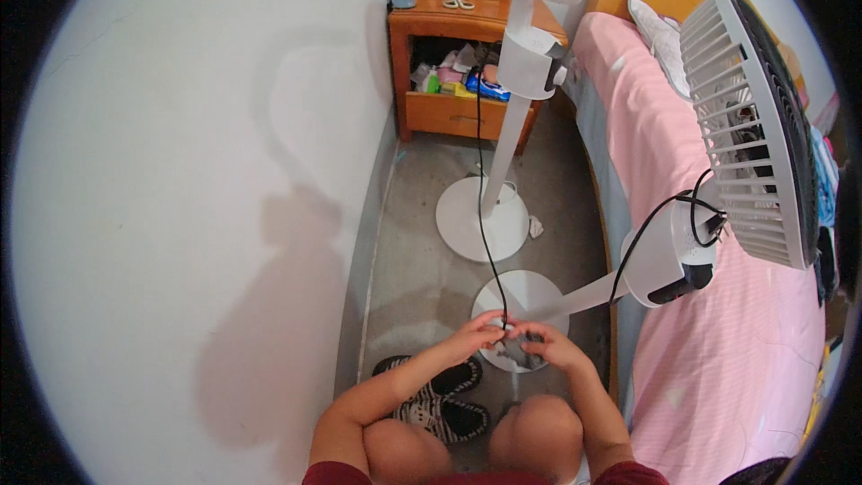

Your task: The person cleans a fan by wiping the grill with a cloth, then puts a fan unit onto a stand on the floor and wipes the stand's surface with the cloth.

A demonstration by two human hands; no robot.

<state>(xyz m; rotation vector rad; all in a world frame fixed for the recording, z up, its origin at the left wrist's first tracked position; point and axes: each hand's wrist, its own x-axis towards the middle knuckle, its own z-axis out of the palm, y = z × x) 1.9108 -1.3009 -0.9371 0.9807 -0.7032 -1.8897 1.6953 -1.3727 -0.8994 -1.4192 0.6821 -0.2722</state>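
Note:
A thin black cable (480, 168) runs from near the bedside cabinet down to my hands. My left hand (481, 338) pinches its near end between thumb and fingers. My right hand (547, 345) curls close beside it, its fingertips almost meeting the left ones; whether it also grips the cable is hidden. Both hands are over the round white base (495, 291) of the nearer white pedestal fan (734, 128), which leans right towards the bed. A second black cord (630, 252) with a plug hangs looped at that fan's neck. Beyond, a second white pedestal fan (506, 155) stands upright.
A wooden bedside cabinet (465, 23) with an open, filled drawer (458, 111) stands at the far end; jars and white-handled scissors (458, 3) sit on top. The bed with a pink sheet (714, 350) borders the right, a white wall (202, 114) the left. Striped slippers (438, 411) lie near my knees.

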